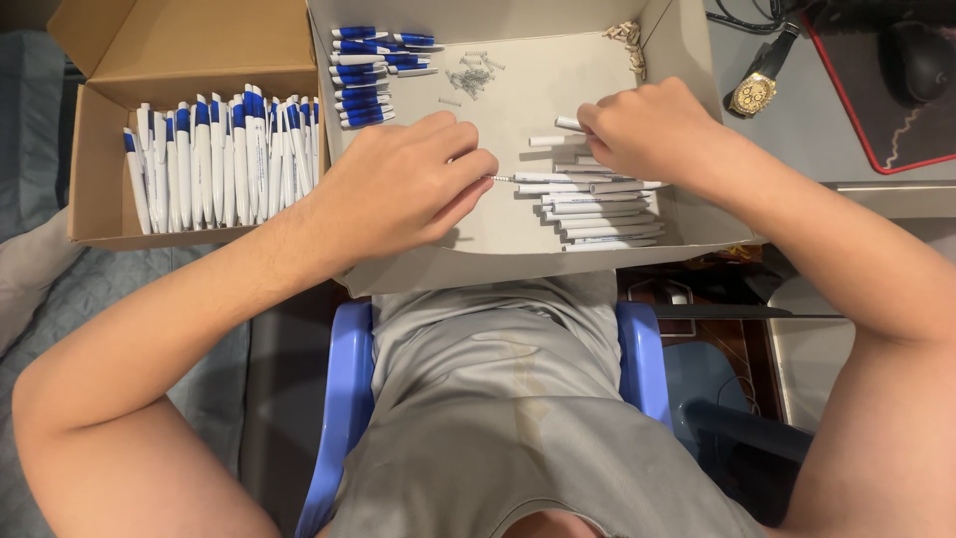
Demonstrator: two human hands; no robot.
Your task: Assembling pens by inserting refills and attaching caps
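Observation:
My left hand (403, 184) pinches a thin pen refill (498, 178) over the white cardboard tray (518, 85). My right hand (645, 125) closes on a white pen barrel (568, 124), just above a stack of several white barrels (602, 211). Blue pen caps (373, 75) lie piled at the tray's far left. A scatter of small metal springs (473, 75) rests in the tray's middle.
A brown cardboard box (189, 60) on the left holds a row of assembled white-and-blue pens (224, 159). A gold wristwatch (757, 92) and a black mouse (921, 60) on a red-edged pad lie at the right. A blue chair (344, 399) is under me.

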